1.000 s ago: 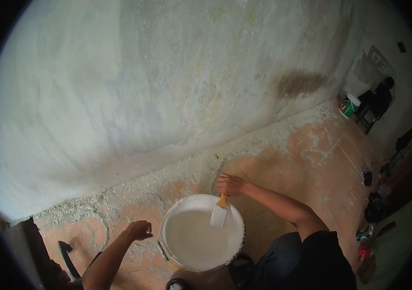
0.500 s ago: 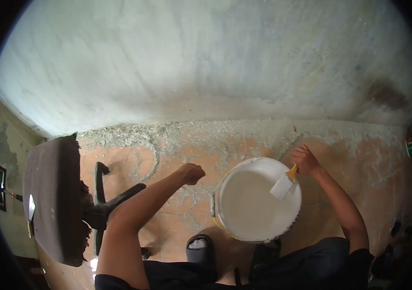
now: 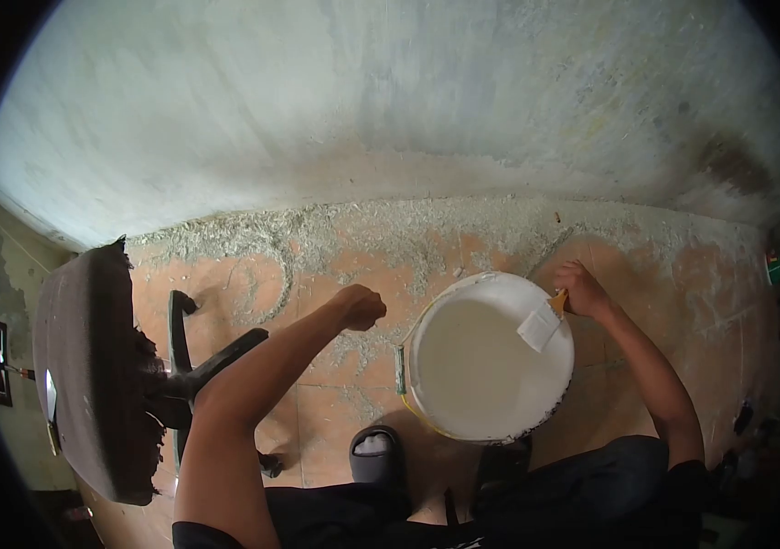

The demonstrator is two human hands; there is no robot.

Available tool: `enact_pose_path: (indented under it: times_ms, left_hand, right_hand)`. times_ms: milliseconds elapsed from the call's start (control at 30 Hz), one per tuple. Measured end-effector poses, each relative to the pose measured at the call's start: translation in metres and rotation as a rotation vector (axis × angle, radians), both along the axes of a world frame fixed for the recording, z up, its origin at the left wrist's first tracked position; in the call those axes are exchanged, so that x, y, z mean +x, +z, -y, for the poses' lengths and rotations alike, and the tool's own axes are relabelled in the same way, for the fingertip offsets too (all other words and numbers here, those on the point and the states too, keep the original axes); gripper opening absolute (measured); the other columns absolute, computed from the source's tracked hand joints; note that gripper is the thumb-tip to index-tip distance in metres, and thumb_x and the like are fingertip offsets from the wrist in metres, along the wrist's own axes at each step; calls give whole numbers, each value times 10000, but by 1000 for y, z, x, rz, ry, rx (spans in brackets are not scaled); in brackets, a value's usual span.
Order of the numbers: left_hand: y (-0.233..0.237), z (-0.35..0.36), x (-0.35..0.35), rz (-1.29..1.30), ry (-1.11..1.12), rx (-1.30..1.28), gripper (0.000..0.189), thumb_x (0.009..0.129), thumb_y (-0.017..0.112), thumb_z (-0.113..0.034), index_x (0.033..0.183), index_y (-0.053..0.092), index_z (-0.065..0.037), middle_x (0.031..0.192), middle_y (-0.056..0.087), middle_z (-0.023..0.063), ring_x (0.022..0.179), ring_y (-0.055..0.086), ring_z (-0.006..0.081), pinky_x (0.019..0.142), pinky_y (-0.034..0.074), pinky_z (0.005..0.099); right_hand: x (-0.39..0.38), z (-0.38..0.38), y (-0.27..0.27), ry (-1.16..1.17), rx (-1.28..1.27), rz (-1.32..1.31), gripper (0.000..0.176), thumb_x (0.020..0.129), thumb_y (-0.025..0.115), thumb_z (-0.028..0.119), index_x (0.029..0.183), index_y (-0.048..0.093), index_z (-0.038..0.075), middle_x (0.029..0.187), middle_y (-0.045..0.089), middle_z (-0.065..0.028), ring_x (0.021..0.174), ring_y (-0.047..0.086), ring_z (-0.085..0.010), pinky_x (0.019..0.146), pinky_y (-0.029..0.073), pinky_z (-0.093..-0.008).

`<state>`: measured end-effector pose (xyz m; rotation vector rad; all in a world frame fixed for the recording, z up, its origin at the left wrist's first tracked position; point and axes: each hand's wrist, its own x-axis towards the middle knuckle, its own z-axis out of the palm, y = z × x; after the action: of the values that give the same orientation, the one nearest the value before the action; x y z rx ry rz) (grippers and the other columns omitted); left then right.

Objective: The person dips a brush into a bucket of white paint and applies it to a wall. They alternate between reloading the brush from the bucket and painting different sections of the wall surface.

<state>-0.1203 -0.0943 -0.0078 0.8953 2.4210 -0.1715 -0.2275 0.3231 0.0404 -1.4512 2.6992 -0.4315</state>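
**Inspector:** Recording hand positions first. At the bucket's far right rim the right hand [image 3: 580, 291] has its fingers wrapped around the yellow handle of the paintbrush [image 3: 541, 322]. The white-coated bristles sit inside the rim of the white bucket [image 3: 427, 311]. Whether they touch the paint [image 3: 477, 366] cannot be told.

**Clerk:** And the other?

**Inspector:** Its fingers clenched into a fist, the left hand [image 3: 360, 306] holds nothing visible. It is raised over the floor, near the bucket's left side but apart from it.

**Clerk:** Surroundings?

**Inspector:** The bucket stands on the tiled floor before the person's knees. Plaster rubble [image 3: 363, 233] lies in a band along the foot of the wall [image 3: 363, 110]. A worn office chair [image 3: 88, 366] stands at left, well apart from the bucket. A dark sandal [image 3: 376, 455] lies near the bucket. A green tin [image 3: 779, 265] stands far right.

**Clerk:** Obstructions?

**Inspector:** The left forearm crosses in front of the chair's base.
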Motion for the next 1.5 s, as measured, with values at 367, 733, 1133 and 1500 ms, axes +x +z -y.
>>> enact_pose_path:
  times_ms: [367,733,1133,1500]
  left_hand:
    - [2,4,-4,20,71,-12,139,727,522,-128,784,632,-64,789,634,152,760,620,314,653,494,398]
    - [5,6,-5,45,128,-35,158,732,499,-160,763,621,-64,761,625,161,731,614,327,645,491,408]
    - [7,3,-2,26,118,-46,170,737,510,-181,771,624,-60,762,626,156,745,613,317,659,488,406]
    - [7,4,3,32,135,-67,178,732,516,-194,783,630,-67,780,630,155,762,617,314,676,490,407]
  right_hand:
    - [0,2,4,104,134,-61,92,547,571,6,554,491,52,631,535,-99,731,540,-294,667,409,-395]
    - [13,17,71,-129,416,236,111,524,566,12,608,495,33,589,553,-151,609,551,-353,523,402,-424]
    - [16,-5,53,-152,372,75,89,568,574,67,647,540,45,590,567,-156,600,568,-352,544,434,-419]
    - [18,-15,40,-196,277,61,113,562,593,97,661,549,65,608,577,-150,605,568,-349,531,432,-425]
